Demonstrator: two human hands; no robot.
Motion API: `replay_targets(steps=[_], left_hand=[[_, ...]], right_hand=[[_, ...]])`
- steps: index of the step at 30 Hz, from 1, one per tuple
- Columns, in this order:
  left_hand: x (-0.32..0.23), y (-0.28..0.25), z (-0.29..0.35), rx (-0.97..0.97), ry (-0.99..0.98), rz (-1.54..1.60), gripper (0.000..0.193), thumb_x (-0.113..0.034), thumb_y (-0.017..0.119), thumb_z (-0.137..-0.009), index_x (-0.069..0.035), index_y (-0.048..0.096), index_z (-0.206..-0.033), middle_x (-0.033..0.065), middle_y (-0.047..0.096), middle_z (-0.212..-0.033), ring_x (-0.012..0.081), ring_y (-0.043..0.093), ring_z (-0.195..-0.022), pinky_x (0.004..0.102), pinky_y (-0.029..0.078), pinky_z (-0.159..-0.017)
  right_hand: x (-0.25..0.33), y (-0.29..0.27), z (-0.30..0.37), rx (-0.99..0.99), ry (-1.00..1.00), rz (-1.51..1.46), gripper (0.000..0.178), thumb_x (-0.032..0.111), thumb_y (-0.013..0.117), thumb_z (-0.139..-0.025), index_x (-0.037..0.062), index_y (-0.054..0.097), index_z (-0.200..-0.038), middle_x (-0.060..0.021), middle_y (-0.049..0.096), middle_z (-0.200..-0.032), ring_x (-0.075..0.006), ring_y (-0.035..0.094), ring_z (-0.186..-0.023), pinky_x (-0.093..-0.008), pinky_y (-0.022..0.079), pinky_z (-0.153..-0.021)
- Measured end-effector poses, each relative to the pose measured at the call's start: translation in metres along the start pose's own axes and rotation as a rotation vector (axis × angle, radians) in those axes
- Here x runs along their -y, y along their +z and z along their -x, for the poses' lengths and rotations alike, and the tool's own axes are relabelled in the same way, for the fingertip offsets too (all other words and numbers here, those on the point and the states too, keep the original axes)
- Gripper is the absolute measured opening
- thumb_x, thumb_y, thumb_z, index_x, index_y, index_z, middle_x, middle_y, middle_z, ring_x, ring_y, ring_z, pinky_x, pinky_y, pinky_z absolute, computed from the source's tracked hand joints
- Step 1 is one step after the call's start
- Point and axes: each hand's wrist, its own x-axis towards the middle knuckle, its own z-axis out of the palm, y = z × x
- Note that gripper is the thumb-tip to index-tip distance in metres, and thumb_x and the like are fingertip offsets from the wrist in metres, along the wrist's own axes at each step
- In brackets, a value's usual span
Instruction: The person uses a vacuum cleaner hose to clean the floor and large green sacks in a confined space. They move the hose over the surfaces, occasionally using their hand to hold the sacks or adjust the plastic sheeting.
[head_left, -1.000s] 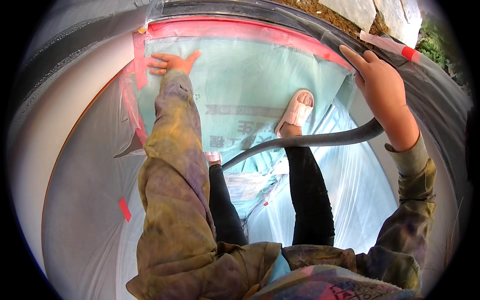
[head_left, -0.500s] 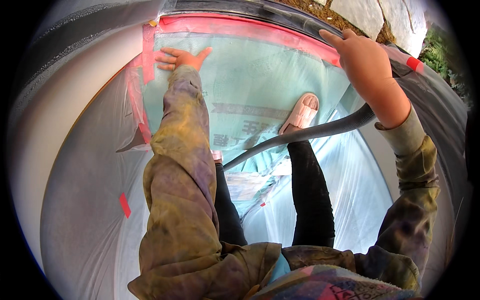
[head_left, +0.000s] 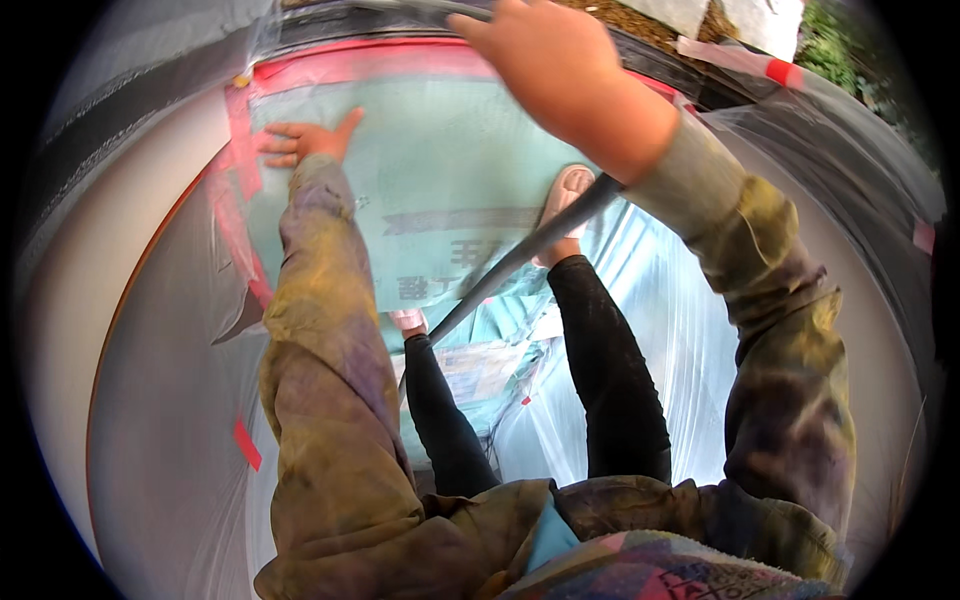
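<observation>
My left hand [head_left: 312,140] rests with its fingers spread on green protective film [head_left: 440,150], close to the pink masking tape [head_left: 240,135] along the film's left edge. Across the top of the view, my right hand [head_left: 575,75] is closed around a dark ribbed hose [head_left: 540,240]. A grey tube end [head_left: 415,8] sticks out past its fingers, partly cut off by the frame's top. Below the hand, the hose runs down to the left between my legs. A strip of pink tape [head_left: 380,60] lines the film's far edge.
My pink slippers [head_left: 568,195] stand on the film. Clear plastic sheeting [head_left: 180,350] hangs over both sides, with red tape pieces [head_left: 246,445] on it. Beyond the dark far sill [head_left: 330,25] lie soil, stone slabs and green plants [head_left: 840,45].
My right hand has swept left along the far edge, carrying the hose with it. My left hand stays spread on the film. The whole view has shifted slightly.
</observation>
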Motion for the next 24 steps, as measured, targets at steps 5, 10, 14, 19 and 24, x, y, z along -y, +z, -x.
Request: replay_targets(steps=[5, 10, 14, 19, 24], left_hand=[[0.003, 0.004, -0.006, -0.012, -0.022, -0.015, 0.165, -0.083, 0.079, -0.049, -0.002, -0.018, -0.154, 0.0336, -0.017, -0.159, 0.0540, -0.016, -0.146, 0.0701, 0.008, -0.114], [-0.004, 0.010, -0.006, -0.039, 0.014, 0.026, 0.164, -0.084, 0.078, -0.049, -0.003, -0.018, -0.155, 0.0333, -0.017, -0.159, 0.0538, -0.016, -0.146, 0.0710, 0.007, -0.114], [0.007, 0.010, -0.016, -0.073, 0.033, 0.023, 0.164, -0.087, 0.076, -0.049, -0.004, -0.018, -0.155, 0.0338, -0.015, -0.159, 0.0541, -0.016, -0.146, 0.0708, 0.008, -0.113], [0.047, 0.001, -0.018, -0.081, 0.256, 0.091, 0.141, -0.075, 0.077, -0.063, -0.009, -0.003, -0.159, 0.0273, -0.005, -0.163, 0.0472, -0.005, -0.150, 0.0692, 0.015, -0.114], [0.137, 0.023, 0.085, -0.258, 0.497, 0.064, 0.107, -0.053, 0.074, -0.081, -0.012, 0.013, -0.159, 0.0186, 0.026, -0.160, 0.0373, 0.024, -0.147, 0.0683, 0.022, -0.112]], right_hand=[[-0.083, 0.012, 0.122, 0.252, 0.324, 0.093, 0.052, 0.007, 0.054, -0.091, 0.0315, 0.057, -0.137, -0.0095, 0.064, -0.099, -0.0304, 0.068, -0.094, -0.0413, 0.056, -0.075], [-0.167, 0.052, 0.227, 0.374, 0.635, 0.130, 0.065, 0.007, 0.061, -0.086, 0.0370, 0.050, -0.142, -0.0087, 0.062, -0.104, -0.0320, 0.065, -0.095, -0.0445, 0.052, -0.080], [-0.144, 0.047, 0.228, 0.370, 0.593, 0.121, 0.058, 0.009, 0.056, -0.089, 0.0356, 0.053, -0.140, -0.0089, 0.063, -0.107, -0.0324, 0.065, -0.099, -0.0443, 0.052, -0.083], [-0.120, 0.040, 0.204, 0.333, 0.497, 0.174, 0.050, 0.010, 0.050, -0.094, 0.0335, 0.057, -0.137, -0.0091, 0.064, -0.108, -0.0327, 0.066, -0.099, -0.0442, 0.054, -0.081], [-0.153, 0.057, 0.243, 0.310, 0.484, 0.165, 0.049, 0.010, 0.049, -0.094, 0.0309, 0.057, -0.137, -0.0110, 0.065, -0.112, -0.0318, 0.067, -0.099, -0.0442, 0.054, -0.080]])
